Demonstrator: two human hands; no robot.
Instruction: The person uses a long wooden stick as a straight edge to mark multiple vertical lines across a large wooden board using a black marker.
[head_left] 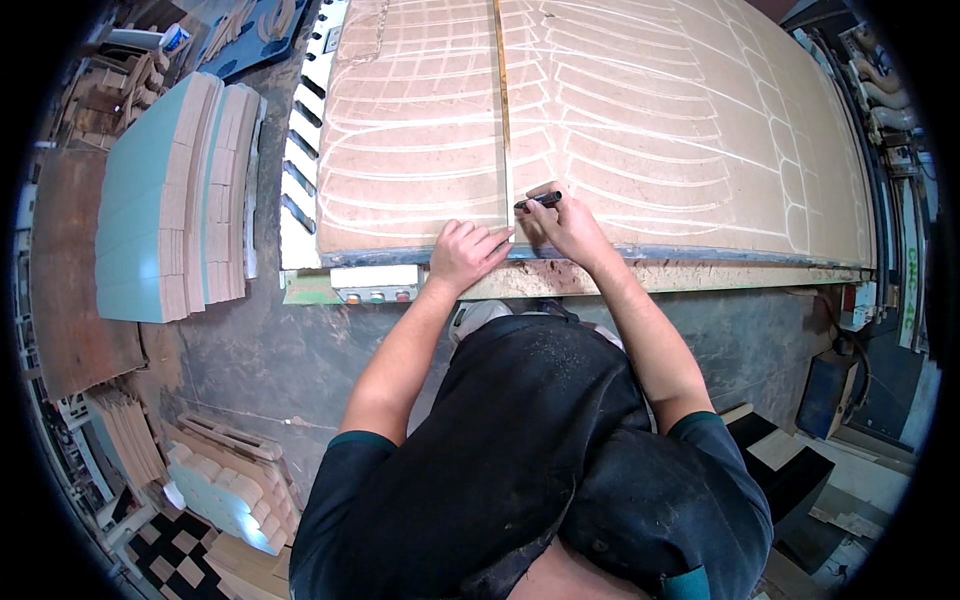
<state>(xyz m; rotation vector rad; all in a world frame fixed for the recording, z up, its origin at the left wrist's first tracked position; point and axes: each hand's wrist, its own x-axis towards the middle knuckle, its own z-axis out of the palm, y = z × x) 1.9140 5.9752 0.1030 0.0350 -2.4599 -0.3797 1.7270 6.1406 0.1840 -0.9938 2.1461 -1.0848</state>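
Note:
My right hand [572, 228] pinches a black marker [540, 201], its tip near the right edge of a long narrow strip [504, 120]. The strip looks like a straightedge, yellow-brown further up and paler near me. It lies across a large brown board [640, 160] scored with pale curved lines. At the strip's near end, my left hand [468, 255] has its fingers together, with the fingertips against the strip close to the board's front edge. How far the left fingers wrap under or around the strip is hidden.
A control box [375, 283] with coloured buttons sits on the table's front edge. Black-and-white striped edging [299, 165] runs along the left. Stacked light-green-topped panels [150, 200] stand at left, with cut wooden pieces [235, 485] lower left. A dark box [780, 460] stands lower right.

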